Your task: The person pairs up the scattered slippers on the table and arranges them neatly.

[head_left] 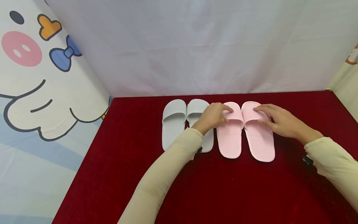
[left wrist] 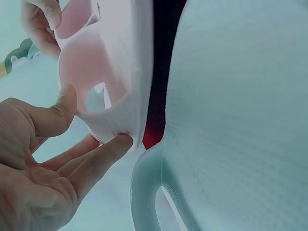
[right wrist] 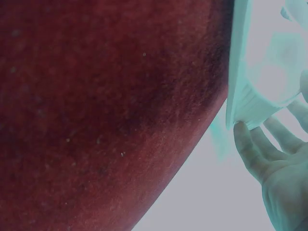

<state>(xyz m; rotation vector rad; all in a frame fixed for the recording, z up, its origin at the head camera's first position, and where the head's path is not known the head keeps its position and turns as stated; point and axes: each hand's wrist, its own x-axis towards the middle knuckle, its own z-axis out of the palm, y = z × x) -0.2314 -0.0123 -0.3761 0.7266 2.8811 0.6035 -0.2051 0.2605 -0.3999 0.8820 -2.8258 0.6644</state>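
Two pink open-toed slippers lie side by side, toes pointing away. My left hand (head_left: pixel 211 117) holds the left pink slipper (head_left: pixel 230 141) by its ribbed strap, thumb at the strap's near edge and fingers further forward. On the right pink slipper (head_left: pixel 261 143), my right hand (head_left: pixel 283 122) grips the strap from the outer side in the same way. The left wrist view shows the left thumb (left wrist: pixel 65 103) and fingers (left wrist: pixel 103 159) touching the strap. In the right wrist view, the right fingertips (right wrist: pixel 242 132) meet the slipper's strap, while the thumb is mostly cut off.
A pair of white slippers stands just left of the pink pair: the left one (head_left: pixel 172 132) in full, the right one (head_left: pixel 208 143) partly behind my left arm. All lie on a dark red cloth (head_left: pixel 126 149). A white curtain (head_left: pixel 195 46) hangs behind; a cartoon-printed sheet (head_left: pixel 56 109) hangs left.
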